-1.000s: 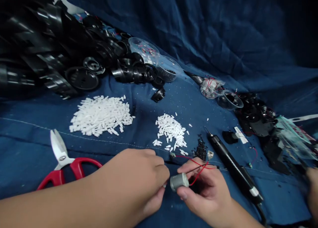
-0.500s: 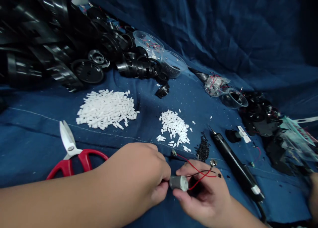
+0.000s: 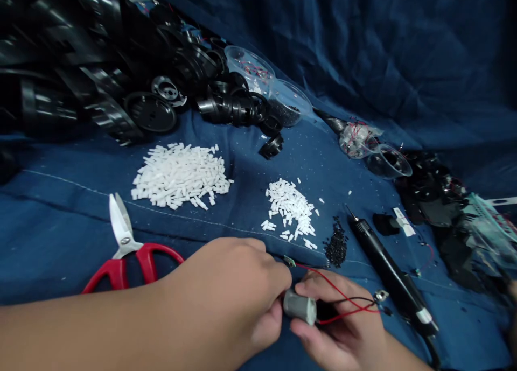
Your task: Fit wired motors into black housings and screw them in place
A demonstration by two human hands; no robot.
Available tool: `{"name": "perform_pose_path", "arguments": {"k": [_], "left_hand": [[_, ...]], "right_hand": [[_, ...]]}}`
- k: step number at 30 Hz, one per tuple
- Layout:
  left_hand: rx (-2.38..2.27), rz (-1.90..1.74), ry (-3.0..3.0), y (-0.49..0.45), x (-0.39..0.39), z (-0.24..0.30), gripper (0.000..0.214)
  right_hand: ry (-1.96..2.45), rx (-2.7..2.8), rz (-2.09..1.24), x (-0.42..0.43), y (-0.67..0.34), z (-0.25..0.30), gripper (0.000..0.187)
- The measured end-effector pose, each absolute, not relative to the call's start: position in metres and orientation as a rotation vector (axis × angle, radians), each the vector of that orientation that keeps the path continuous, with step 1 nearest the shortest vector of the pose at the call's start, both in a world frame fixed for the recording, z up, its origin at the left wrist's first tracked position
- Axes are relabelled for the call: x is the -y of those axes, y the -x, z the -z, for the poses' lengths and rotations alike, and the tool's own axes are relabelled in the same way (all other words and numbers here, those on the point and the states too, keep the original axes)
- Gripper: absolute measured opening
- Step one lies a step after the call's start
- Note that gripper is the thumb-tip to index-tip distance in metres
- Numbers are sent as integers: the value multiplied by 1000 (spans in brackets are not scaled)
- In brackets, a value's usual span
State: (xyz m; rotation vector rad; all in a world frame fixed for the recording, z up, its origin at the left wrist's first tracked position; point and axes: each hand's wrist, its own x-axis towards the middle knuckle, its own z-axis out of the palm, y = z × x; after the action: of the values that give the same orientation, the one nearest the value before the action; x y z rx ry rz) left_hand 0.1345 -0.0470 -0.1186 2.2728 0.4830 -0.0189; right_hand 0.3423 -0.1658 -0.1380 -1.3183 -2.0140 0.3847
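Motor [image 3: 299, 306] gripped in curled right hand [image 3: 343, 333], left hand [image 3: 230, 290] pinching its end

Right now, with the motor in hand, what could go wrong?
1. The red wire and black wire loop loose from the motor in the right hand; a snag could tear them off.
2. The left hand hides what its fingers work at on the motor's end; a small part dropped could get lost among the white pieces and black bits close by.
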Motion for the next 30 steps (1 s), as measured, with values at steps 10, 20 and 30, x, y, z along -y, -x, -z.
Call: {"name": "perform_pose_path", "arguments": {"k": [10, 20, 30], "left_hand": [[-382, -63, -2369, -139, 53, 128, 3], [-375, -179, -2333, -133, 54, 132, 12], [-423, -116, -2237, -133, 54, 126, 14]], "right_hand": [[1283, 2041, -433, 161, -335, 140, 21], [1254, 2057, -423, 161, -335, 140, 22], [1260, 2048, -369, 165, -332, 141, 29]]}}
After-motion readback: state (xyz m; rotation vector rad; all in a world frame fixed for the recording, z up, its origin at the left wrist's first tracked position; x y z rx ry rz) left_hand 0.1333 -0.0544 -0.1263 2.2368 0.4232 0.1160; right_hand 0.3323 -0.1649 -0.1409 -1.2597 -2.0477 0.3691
